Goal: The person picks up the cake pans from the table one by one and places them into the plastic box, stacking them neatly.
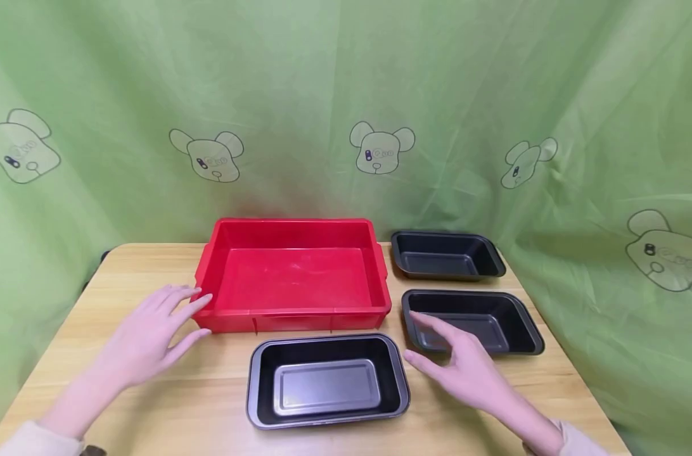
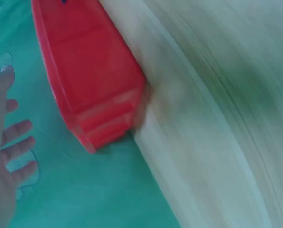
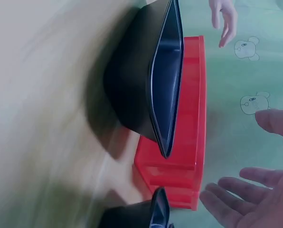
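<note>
In the head view a black loaf pan (image 1: 327, 386) lies in front of a red tray (image 1: 294, 278); both look empty. My left hand (image 1: 146, 339), fingers spread, hovers at the tray's front left corner; whether its fingertips touch the rim I cannot tell. My right hand (image 1: 468, 367) is held over the table right of that pan, its fingers extended and holding nothing, partly in front of a second black pan (image 1: 508, 323). The left wrist view shows the left hand (image 2: 8, 152) apart from the tray, and the right wrist view shows the right hand (image 3: 255, 190) with spread fingers.
A third black pan (image 1: 443, 253) stands at the back right, behind the second one. The wooden table (image 1: 209, 405) has a green curtain (image 1: 300, 76) hanging along its back and at both sides.
</note>
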`<state>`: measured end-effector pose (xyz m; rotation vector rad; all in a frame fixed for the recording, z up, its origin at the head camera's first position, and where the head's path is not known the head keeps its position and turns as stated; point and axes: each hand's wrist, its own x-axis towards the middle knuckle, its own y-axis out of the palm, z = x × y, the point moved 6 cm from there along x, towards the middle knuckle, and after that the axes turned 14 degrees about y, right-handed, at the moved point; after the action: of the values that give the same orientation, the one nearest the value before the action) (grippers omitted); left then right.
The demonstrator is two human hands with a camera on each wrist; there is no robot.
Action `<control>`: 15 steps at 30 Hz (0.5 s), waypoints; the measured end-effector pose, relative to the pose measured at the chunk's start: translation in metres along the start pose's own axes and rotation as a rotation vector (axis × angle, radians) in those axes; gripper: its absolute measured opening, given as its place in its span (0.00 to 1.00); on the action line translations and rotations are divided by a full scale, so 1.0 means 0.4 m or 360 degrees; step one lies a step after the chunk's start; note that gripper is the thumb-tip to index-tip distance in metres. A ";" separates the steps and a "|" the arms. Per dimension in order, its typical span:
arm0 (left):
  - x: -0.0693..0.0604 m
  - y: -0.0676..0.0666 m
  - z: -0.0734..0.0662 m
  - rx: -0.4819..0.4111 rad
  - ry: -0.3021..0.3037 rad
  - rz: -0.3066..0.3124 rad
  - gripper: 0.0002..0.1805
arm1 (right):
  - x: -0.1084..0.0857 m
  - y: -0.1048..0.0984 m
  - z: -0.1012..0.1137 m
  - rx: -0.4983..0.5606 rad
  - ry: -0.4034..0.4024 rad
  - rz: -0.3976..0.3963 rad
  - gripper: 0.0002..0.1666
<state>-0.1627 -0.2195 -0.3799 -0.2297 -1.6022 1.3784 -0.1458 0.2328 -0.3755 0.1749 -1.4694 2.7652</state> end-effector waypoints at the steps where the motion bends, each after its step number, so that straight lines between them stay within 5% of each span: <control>1: -0.001 0.000 0.003 0.0001 0.0014 -0.0016 0.44 | -0.002 0.002 -0.003 0.0066 0.0028 0.0028 0.35; 8: -0.002 0.013 0.020 -0.0008 0.0134 -0.0052 0.40 | -0.016 0.036 -0.038 0.0495 0.0282 0.0306 0.28; 15: 0.008 0.038 0.030 0.0013 0.0206 -0.0016 0.42 | -0.025 0.092 -0.070 0.0760 0.0510 0.0601 0.33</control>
<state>-0.1799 -0.2199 -0.3895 -0.3000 -1.4887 1.3351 -0.1407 0.2356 -0.4223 -0.5785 -0.8215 3.1876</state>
